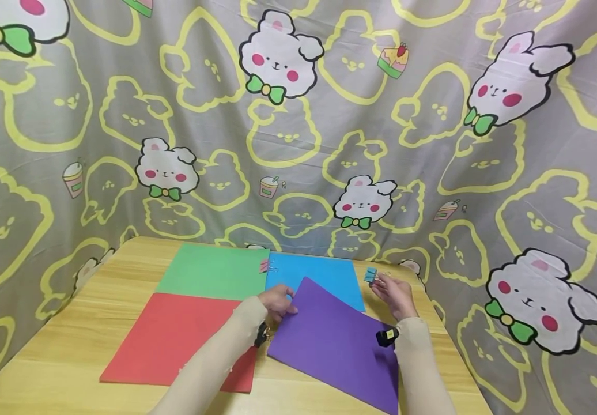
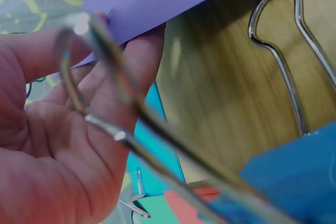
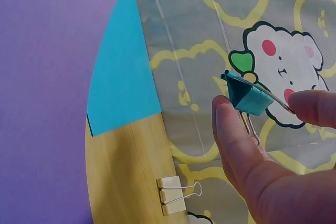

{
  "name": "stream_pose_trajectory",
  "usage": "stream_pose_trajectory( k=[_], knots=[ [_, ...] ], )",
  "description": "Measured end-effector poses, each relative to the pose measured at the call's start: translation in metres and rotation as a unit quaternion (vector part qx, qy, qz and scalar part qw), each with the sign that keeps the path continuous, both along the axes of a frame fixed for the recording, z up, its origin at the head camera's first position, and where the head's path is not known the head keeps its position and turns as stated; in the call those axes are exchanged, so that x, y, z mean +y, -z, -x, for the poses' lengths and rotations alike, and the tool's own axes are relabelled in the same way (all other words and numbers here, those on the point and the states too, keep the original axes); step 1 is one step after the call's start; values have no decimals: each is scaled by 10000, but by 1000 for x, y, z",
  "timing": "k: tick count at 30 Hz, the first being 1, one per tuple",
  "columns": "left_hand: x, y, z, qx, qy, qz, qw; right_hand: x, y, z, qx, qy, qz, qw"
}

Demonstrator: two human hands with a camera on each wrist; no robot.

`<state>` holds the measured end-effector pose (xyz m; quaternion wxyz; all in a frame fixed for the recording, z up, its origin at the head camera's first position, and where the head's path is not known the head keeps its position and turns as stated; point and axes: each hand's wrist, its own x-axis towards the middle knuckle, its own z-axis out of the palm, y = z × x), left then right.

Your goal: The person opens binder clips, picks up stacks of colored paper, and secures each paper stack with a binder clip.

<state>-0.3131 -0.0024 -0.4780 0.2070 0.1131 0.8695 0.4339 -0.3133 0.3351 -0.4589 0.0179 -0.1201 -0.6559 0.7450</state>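
My left hand [image 1: 276, 302] pinches the upper left edge of a purple sheet [image 1: 329, 340], thumb on one face and fingers on the other. The sheet is tilted, its top corner over a blue sheet [image 1: 319, 274]. Off to the right, my right hand [image 1: 398, 295] holds a teal binder clip [image 3: 253, 100] by its wire handles between thumb and fingers. A pink binder clip [image 1: 264, 266] sits where the blue sheet meets a green sheet [image 1: 215, 271]. Below the green one lies a red sheet [image 1: 174, 340], partly hidden by my left forearm.
A cream binder clip [image 3: 171, 195] stands near the table's right edge. Another binder clip with silver handles and a blue body [image 2: 299, 171] shows very close to the left wrist camera. Patterned cloth [image 1: 288, 132] hangs around the wooden table [image 1: 60, 340].
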Motion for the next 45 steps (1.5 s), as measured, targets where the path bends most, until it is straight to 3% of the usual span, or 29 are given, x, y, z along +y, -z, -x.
stream_pose_trajectory(
  k=[7,14,24,27,32,45],
  knots=[
    [-4,-4,-3,-431,52,-727,9964,3,1,0,38,-57,118,9999],
    [-12,-7,-6,-890,-65,-1703,9814,4,0,-3,94,-174,212,9996],
    [-28,4,5,-955,-21,-2161,9717,4,-3,-6,136,-321,373,9987],
    [-32,6,7,-890,-43,-2165,9722,5,-6,-8,132,-385,351,9986],
    [-38,9,7,-815,-167,-2165,9727,7,-8,-10,162,-463,361,9981],
    [-61,12,7,-958,-543,-2582,9598,6,-7,-8,207,-487,406,9978]
  ],
)
